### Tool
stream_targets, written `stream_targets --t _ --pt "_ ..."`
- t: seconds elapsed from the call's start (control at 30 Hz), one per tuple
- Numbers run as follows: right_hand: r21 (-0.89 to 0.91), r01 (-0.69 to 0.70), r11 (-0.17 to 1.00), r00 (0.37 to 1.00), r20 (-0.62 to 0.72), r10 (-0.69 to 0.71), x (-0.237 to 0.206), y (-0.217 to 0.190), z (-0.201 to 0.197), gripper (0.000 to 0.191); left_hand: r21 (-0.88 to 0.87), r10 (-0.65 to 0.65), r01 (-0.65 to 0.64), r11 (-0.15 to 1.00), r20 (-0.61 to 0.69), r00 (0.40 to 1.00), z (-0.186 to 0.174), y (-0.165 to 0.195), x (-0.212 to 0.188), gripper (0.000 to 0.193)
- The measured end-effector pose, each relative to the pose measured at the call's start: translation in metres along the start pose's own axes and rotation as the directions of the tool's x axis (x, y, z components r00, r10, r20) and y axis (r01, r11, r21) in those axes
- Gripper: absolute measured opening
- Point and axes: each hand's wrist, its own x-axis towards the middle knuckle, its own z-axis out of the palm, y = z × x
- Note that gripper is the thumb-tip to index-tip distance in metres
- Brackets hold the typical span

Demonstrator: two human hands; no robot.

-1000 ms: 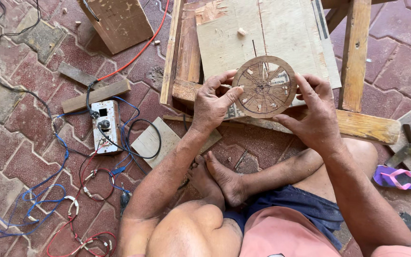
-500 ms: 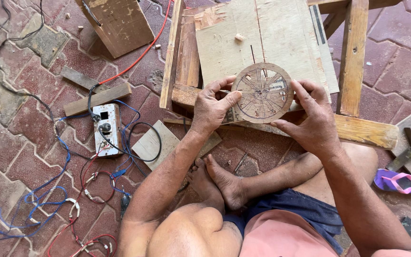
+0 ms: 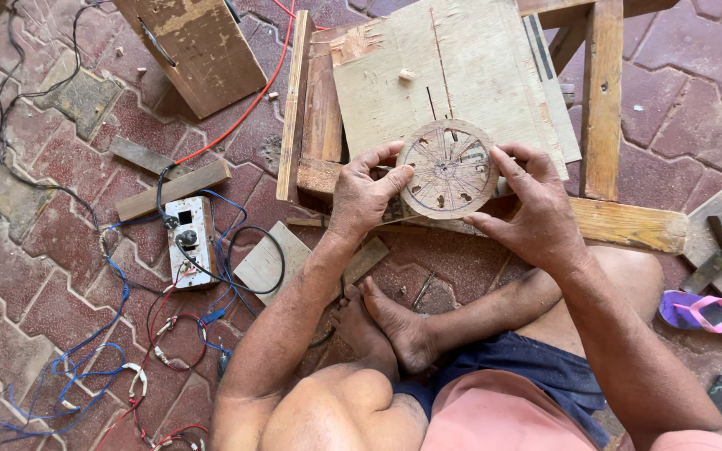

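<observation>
So the round wooden disc is pinched by its rim between both hands, held just above the near edge of the plywood board that tops the rough wooden frame. The left hand is closed on the disc's left edge with the thumb lying over the face, and the right hand is closed on the right edge, fingertips curled around the rim.

The disc looks thin and flat, cut from ply or plank, so I'd call it light and stiff, easy to turn with fingers alone. Its face is covered in pencil lines radiating from the centre, plus a few small holes or slots cut through, though I can't quite tell from this angle how deep they go. Those cut-outs probably make the thin webs between them the weak spots, so the rim is the sensible place to hold it. Dry raw wood, not slippery, maybe splintery at the edge.

A thin slit runs down the board behind the disc. On the brick floor to the left there's a switch box with a tangle of blue and red wires, some wood offcuts, and a purple sandal off to the right.
</observation>
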Motion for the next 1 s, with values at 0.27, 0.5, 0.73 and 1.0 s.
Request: stream_targets --t 0.27,0.5,0.73,1.0 --pt "-0.044 0.021 0.999 1.000 -0.023 -0.022 -0.001 -0.005 0.003 0.097 0.108 0.012 -0.013 0.994 0.002 1.000 -0.002 -0.003 0.003 0.041" --pt "-0.135 0.007 0.991 1.000 -0.021 -0.010 -0.004 -0.010 0.006 0.089 0.162 0.052 -0.052 0.985 0.005 0.999 -0.004 -0.006 0.004 0.042" --pt "-0.301 0.001 0.954 0.999 -0.045 -0.015 -0.007 -0.017 0.006 0.076 0.285 0.030 -0.030 0.958 0.004 1.000 -0.005 0.011 0.001 0.043" --pt "-0.263 0.028 0.965 0.998 -0.042 -0.040 -0.007 -0.017 0.007 0.070 0.618 0.242 -0.287 0.732 0.158 0.957 -0.012 0.026 -0.011 0.055"
